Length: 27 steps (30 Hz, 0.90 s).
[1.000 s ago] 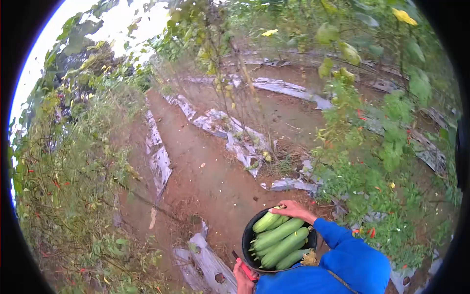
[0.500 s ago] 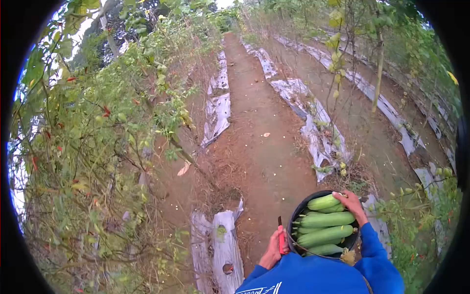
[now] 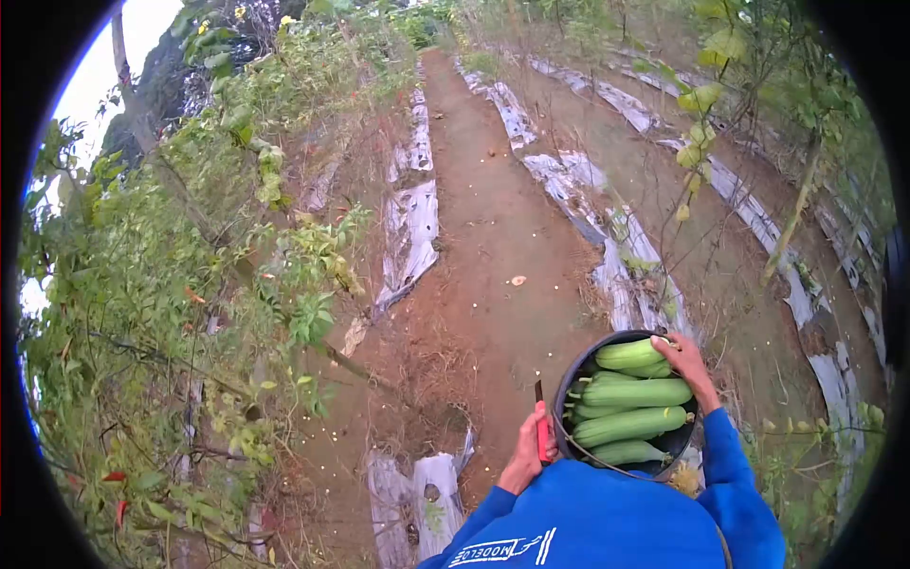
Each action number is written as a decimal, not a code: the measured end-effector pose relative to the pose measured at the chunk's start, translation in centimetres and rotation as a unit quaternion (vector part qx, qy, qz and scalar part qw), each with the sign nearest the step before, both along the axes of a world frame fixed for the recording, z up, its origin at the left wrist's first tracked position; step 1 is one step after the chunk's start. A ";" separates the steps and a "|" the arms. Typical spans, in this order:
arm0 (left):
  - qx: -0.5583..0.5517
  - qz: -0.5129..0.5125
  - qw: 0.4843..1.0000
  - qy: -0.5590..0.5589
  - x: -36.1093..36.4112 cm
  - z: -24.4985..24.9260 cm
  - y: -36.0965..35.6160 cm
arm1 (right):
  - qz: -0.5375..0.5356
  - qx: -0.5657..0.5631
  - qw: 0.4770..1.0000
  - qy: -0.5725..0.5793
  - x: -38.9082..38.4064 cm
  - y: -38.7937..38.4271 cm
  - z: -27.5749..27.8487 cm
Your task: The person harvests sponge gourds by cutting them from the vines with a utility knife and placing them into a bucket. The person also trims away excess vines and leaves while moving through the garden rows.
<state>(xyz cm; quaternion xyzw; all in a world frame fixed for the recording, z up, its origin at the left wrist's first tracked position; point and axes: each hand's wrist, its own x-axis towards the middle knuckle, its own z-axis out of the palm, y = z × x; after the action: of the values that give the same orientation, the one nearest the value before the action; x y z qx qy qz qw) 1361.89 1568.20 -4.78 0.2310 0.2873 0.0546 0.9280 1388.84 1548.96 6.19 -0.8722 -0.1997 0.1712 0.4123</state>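
The blue shirt (image 3: 607, 517) hides the near side of the black bucket (image 3: 567, 384). The picture's bottom edge cuts off the shirt's white letters. The top gourds (image 3: 630, 425) cover the ones below. The left hand (image 3: 524, 460) hides most of the red knife (image 3: 542, 434), and its dark blade is too small to see well.

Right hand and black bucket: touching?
Touching. Head view shows the right hand gripping the far rim of the black bucket, beside the top gourd.
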 end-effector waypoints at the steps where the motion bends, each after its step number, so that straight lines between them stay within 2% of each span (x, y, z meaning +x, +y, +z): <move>1: 0.010 0.010 1.000 -0.011 1.4 -0.1 1.2 | 0.005 0.034 0.999 0.031 2.3 1.3 -1.7; 4: -0.002 0.016 1.000 -0.023 7.1 -2.9 6.1 | 0.001 0.018 1.000 0.017 8.4 7.2 -3.5; 5: 0.004 0.026 1.000 -0.007 7.4 -3.1 7.8 | 0.031 0.071 0.994 0.074 9.7 9.3 -4.5; 6: -0.013 0.034 0.999 0.012 9.4 -3.3 9.2 | 0.038 0.069 0.994 0.076 12.0 11.2 -4.6; 8: -0.018 0.043 0.999 0.019 14.2 -2.6 13.5 | 0.055 0.042 0.993 0.100 16.7 16.1 -3.6; 9: -0.013 0.044 0.999 0.013 16.1 -2.3 15.4 | 0.058 0.029 0.996 0.054 19.8 18.4 -4.8; 12: -0.029 0.060 0.997 0.031 20.7 -1.9 18.8 | 0.087 0.003 0.994 0.062 24.8 24.0 -2.9; 18: -0.081 0.105 0.991 0.008 29.0 -2.8 25.3 | 0.112 -0.030 0.991 0.068 35.6 33.4 -6.1; 20: -0.096 0.126 0.987 0.037 31.8 -3.3 27.7 | 0.127 -0.044 0.987 0.088 38.9 36.1 -7.4; 21: -0.089 0.126 0.987 0.051 33.3 -3.5 29.2 | 0.112 -0.040 0.989 0.093 41.1 37.6 -9.8; 23: -0.090 0.113 0.989 0.038 36.6 -4.6 32.5 | 0.106 -0.073 0.986 0.101 44.1 40.9 -8.4; 26: -0.091 0.085 0.992 0.026 43.1 -5.8 39.1 | 0.075 -0.044 0.994 0.070 48.7 46.3 -9.3; 27: -0.098 0.076 0.992 0.033 44.5 -6.0 41.2 | 0.099 -0.056 0.988 0.108 50.7 47.8 -8.5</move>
<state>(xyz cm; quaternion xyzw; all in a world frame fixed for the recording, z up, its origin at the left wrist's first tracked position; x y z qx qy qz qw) 1406.44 1609.42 -10.74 0.1182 0.3388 0.0889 0.9292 1439.55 1596.77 -2.30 -0.8463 -0.2295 0.3153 0.3630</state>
